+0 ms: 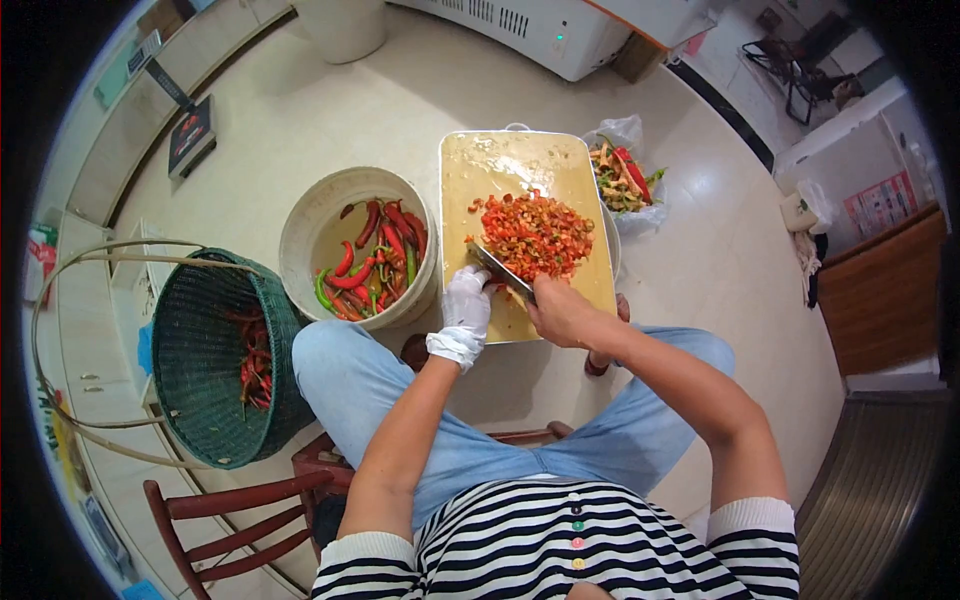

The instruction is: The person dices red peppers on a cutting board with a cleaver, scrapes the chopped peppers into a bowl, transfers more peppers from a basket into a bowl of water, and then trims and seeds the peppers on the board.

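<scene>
My right hand is wrapped around the handle of a kitchen knife, whose blade slants up and left along the near edge of a heap of chopped red and green peppers. The heap lies on a pale yellow cutting board with a white rim. My left hand, in a white glove, is at the board's left edge, close against the blade. Its fingers are curled in, and what they hold, if anything, is hidden.
Left of the board stands a white bucket with whole peppers in liquid. A green woven basket with more peppers is farther left. A plastic bag of pepper trimmings sits at the right. A wooden chair is at lower left.
</scene>
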A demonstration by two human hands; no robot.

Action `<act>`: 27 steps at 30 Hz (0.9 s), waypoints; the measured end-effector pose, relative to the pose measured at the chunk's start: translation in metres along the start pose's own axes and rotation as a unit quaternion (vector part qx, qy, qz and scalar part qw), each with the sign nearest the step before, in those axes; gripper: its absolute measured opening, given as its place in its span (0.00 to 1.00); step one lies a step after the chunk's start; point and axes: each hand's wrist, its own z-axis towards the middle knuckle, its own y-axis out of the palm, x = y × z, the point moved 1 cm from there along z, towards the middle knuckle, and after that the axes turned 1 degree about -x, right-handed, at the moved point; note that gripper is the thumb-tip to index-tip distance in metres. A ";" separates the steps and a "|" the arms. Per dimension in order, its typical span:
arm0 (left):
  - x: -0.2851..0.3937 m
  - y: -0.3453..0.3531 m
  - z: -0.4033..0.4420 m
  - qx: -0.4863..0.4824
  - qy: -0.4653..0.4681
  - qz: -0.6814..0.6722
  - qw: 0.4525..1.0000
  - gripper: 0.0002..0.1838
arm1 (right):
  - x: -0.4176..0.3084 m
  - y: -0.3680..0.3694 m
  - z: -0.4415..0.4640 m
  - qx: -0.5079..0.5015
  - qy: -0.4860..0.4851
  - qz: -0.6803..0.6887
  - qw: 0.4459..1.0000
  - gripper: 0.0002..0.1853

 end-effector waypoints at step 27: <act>-0.002 0.003 -0.005 0.032 0.027 -0.003 0.999 0.10 | 0.015 0.021 0.000 0.078 -0.047 0.029 0.995 0.15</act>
